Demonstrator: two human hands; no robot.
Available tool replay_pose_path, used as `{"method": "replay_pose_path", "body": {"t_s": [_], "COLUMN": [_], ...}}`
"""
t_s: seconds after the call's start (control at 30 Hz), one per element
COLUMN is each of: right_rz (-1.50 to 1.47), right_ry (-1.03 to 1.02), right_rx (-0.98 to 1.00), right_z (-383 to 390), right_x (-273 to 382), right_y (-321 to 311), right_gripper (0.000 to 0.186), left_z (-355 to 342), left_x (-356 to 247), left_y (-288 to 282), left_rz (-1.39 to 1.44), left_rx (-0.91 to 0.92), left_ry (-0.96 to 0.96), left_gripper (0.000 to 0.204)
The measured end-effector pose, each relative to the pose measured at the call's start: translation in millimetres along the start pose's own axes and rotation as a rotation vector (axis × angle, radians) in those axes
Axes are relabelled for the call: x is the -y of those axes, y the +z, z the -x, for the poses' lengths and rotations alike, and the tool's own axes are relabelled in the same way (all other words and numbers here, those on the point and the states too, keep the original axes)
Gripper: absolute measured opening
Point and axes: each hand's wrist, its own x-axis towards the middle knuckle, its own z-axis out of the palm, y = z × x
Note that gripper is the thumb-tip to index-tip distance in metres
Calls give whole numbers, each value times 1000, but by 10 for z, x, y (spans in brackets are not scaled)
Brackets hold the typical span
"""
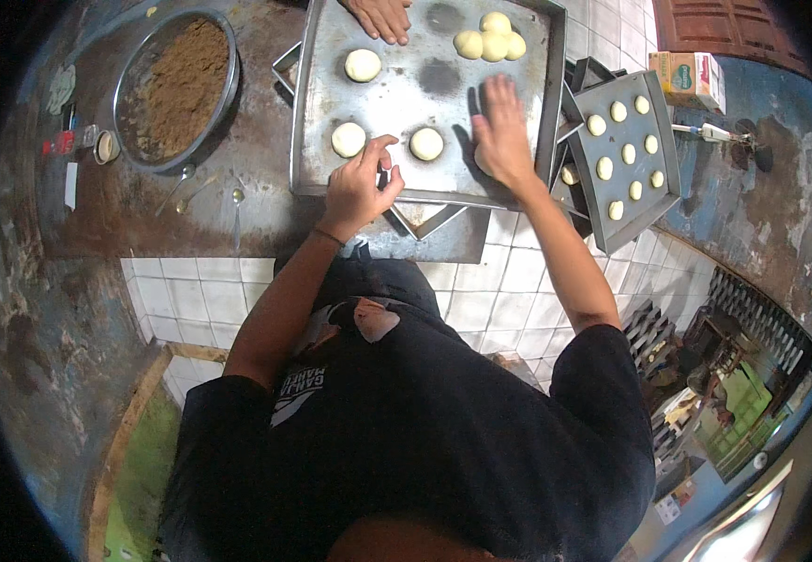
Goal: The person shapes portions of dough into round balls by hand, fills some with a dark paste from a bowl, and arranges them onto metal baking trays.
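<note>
On a large metal baking tray (528, 187), my right hand (506, 140) lies palm down, fingers stretched forward; whether dough sits under the palm is hidden. My left hand (362, 190) hovers over the tray's near edge, thumb and fingers apart, holding nothing. Just beyond its fingers is one pale dough ball (349, 140), with a second dough ball (426, 144) to its right. Farther back sits another dough ball (363, 65). A cluster of several touching dough balls (494, 45) rests at the tray's far right. Another person's hand (379, 19) lies flat at the far edge.
To the left, a wide metal bowl (234, 89) holds brown crumbly filling (181, 89). Spoons (237, 199) lie near it. On the right, a smaller tray (645, 192) with several dough pieces stands on stacked trays, beside a carton (687, 80).
</note>
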Motion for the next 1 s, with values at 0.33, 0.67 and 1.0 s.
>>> {"method": "replay_pose_path", "body": {"t_s": [0.33, 0.67, 1.0], "right_rz": [-652, 540, 89], "right_ry": [270, -249, 6], "right_rx": [-121, 149, 446], "right_z": [-188, -1502, -1841], "right_x": [-122, -625, -604], "right_y": [29, -267, -306], "right_gripper": [66, 33, 25], "left_z": [-18, 10, 57], "left_x": [-10, 8, 19], "left_y": [-42, -149, -216], "left_rz": [65, 181, 193], "left_rx": [4, -39, 1], "left_ry": [-57, -80, -216], "left_gripper": [48, 41, 33]}}
